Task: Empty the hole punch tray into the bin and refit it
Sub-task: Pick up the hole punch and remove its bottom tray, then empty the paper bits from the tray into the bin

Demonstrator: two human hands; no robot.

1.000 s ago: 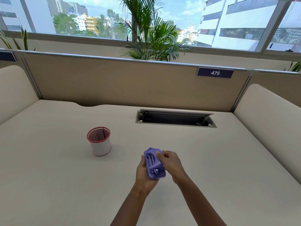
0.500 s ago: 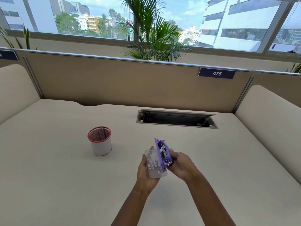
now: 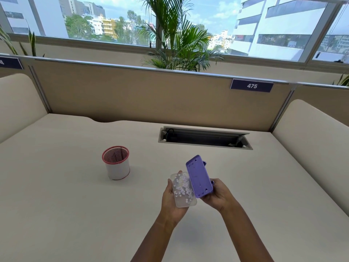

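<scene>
I am seeing the left hand cradling the clear tray, its fingers wrapping the tray's edges from beneath. Paper dots are still lying inside it, so nothing is emptied yet. Just beside it, the right hand is gripping the purple punch, fingers closing round its lower end, the flat underside tilting toward me. Tray and punch are touching along one edge, but the tray looks detached, so I am judging the removal as done. Both are hanging above the table. Further off to the left, the red-rimmed bin is standing upright, well apart from the hands. Tipping the tray over the bin and refitting it is what is left.
</scene>
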